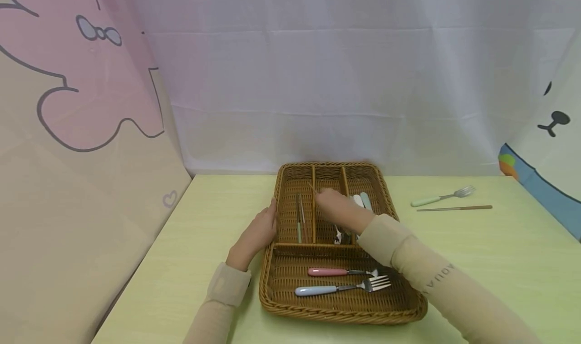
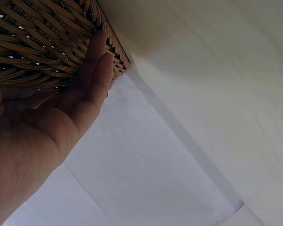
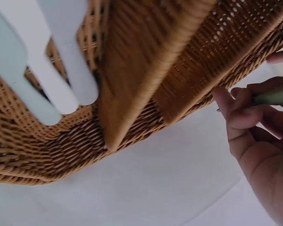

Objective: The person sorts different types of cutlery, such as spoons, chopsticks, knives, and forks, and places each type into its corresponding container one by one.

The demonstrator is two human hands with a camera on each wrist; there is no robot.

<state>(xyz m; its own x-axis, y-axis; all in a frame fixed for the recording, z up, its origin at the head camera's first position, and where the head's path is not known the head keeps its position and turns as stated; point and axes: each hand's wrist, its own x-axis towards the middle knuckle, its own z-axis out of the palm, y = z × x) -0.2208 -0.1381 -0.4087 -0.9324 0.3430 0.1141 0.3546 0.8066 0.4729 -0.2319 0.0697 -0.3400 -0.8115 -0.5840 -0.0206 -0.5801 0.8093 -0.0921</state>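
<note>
A brown wicker cutlery basket (image 1: pixel 342 320) with compartments stands in front of me. My left hand (image 1: pixel 257 233) rests against its left outer side, its fingers (image 2: pixel 100 75) lying along the wicker in the left wrist view. My right hand (image 1: pixel 342 208) is over the middle compartment, near the left divider (image 1: pixel 314 218). It pinches a slim green-handled chopstick (image 3: pixel 276 96); part is hidden by the fingers. Two chopsticks (image 1: pixel 299 223) lie in the left compartment. Spoon bowls (image 1: pixel 338 237) show partly below my right hand.
In the front compartment lie a pink-handled utensil (image 1: pixel 328 272) and a blue-handled fork (image 1: pixel 317 290). Several pale utensils (image 3: pixel 61 89) stand in the right compartment. A green-handled fork (image 1: pixel 426 201) and a brown-ended chopstick (image 1: pixel 474 208) lie on the table right of the basket. Cloth hangs behind.
</note>
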